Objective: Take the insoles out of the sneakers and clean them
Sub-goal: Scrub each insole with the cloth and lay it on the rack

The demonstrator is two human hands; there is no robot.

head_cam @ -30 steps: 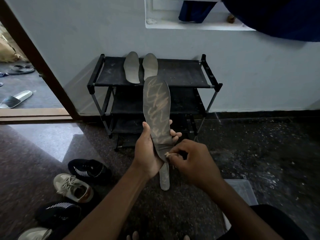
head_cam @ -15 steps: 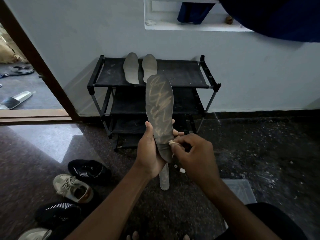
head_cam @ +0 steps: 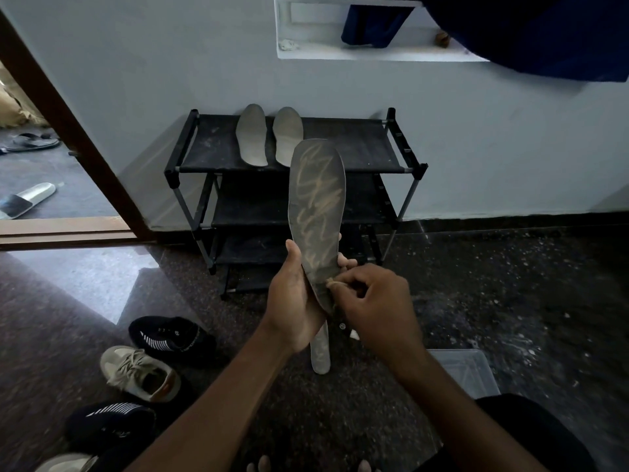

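My left hand (head_cam: 295,304) grips a dark grey insole (head_cam: 317,199) by its heel end and holds it upright, its face streaked with pale scrub marks. My right hand (head_cam: 377,308) pinches a small tan scrap, perhaps a cloth or brush, against the insole's lower right edge. Two grey insoles (head_cam: 252,135) (head_cam: 288,134) lie side by side on the top shelf of the black shoe rack (head_cam: 360,148). Another insole (head_cam: 320,352) lies on the floor under my hands. Two black sneakers (head_cam: 170,337) (head_cam: 109,422) and a beige sneaker (head_cam: 139,373) sit at the lower left.
A clear plastic tub (head_cam: 466,373) stands on the dark floor at my right. An open doorway (head_cam: 44,165) at the left shows sandals outside. A wall niche (head_cam: 340,32) with blue cloth hangs above the rack. My toes show at the bottom edge.
My right hand has shifted slightly up along the insole's lower edge while rubbing. My left hand keeps the same hold on the insole.
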